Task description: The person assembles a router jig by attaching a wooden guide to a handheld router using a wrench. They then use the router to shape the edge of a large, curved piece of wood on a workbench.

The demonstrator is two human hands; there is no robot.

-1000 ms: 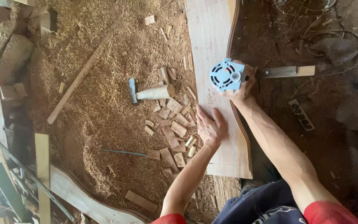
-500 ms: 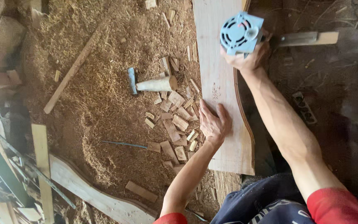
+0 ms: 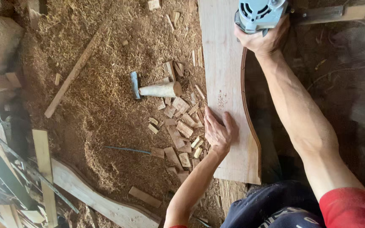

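A pale wooden plank point(image 3: 224, 67) with a curved, dark-edged right side lies on the sawdust-covered ground. My left hand point(image 3: 218, 131) presses flat on the plank's lower left part, fingers spread. My right hand point(image 3: 260, 40) grips a light blue power tool point(image 3: 260, 14) at the plank's upper right edge, arm stretched out. The tool's working end is hidden under its body and partly cut off by the frame top.
A hammer point(image 3: 155, 88) with a thick wooden handle lies left of the plank among several small wood offcuts point(image 3: 180, 131). A thin stick point(image 3: 74, 71), a curved board point(image 3: 93, 194) and stacked timber point(image 3: 5, 139) lie to the left. A chisel-like tool point(image 3: 326, 14) rests at top right.
My right hand has pushed the power tool farther up along the plank's curved edge. My left hand has stayed pressed on the plank.
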